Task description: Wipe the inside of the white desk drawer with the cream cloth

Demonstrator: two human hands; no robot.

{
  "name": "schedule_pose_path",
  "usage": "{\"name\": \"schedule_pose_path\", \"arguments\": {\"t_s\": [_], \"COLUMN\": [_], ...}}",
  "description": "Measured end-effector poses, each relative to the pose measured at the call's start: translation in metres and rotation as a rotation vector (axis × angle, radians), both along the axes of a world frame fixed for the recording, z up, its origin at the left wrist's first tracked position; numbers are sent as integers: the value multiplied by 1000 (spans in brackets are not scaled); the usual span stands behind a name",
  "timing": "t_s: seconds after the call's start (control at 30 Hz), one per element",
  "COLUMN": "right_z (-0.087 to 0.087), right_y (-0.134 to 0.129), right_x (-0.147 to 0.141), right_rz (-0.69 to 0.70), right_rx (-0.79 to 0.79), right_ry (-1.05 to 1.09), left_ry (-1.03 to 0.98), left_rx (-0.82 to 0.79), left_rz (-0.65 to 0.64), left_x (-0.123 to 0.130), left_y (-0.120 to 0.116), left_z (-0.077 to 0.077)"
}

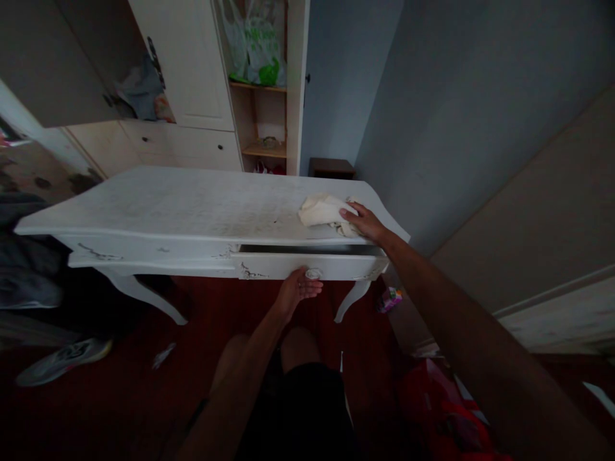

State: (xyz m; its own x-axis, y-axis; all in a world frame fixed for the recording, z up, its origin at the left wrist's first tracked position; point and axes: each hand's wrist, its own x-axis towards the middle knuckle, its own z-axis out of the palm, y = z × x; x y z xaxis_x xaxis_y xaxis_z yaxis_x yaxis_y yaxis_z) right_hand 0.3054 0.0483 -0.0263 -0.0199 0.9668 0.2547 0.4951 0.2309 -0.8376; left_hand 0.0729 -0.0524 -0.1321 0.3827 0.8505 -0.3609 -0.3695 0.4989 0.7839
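A white table (202,198) with curved legs stands before me, its top marked with greyish smudges. Its right-hand drawer (276,266) is pulled partly out, leaving a dark gap behind the front. My left hand (294,291) is at the round drawer knob (314,273), thumb against its left side and the other fingers curled just below. On the right end of the tabletop, my right hand (362,221) grips a crumpled cream cloth (321,210). The fingers on the cloth's far side are partly hidden.
Behind the table stands a white cabinet (196,70) with plastic bags (262,48) on an upper shelf. A grey wall rises at right. On the red floor are a shoe (65,362), a small purple box (389,299) and a red bag (427,403).
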Motion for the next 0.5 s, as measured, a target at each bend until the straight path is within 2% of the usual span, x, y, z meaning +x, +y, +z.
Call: {"name": "schedule_pose_path", "arguments": {"t_s": [0.1, 0.27, 0.5], "right_z": [-2, -4, -5], "right_y": [2, 2, 3], "right_x": [0, 0, 0], "right_rz": [-2, 4, 9], "right_rx": [-9, 69, 112], "right_ry": [27, 61, 58], "left_ry": [-58, -87, -111], "left_rx": [-48, -110, -161], "left_rz": [20, 43, 61], "left_x": [4, 12, 17], "left_y": [18, 40, 56], "left_z": [3, 3, 8]}}
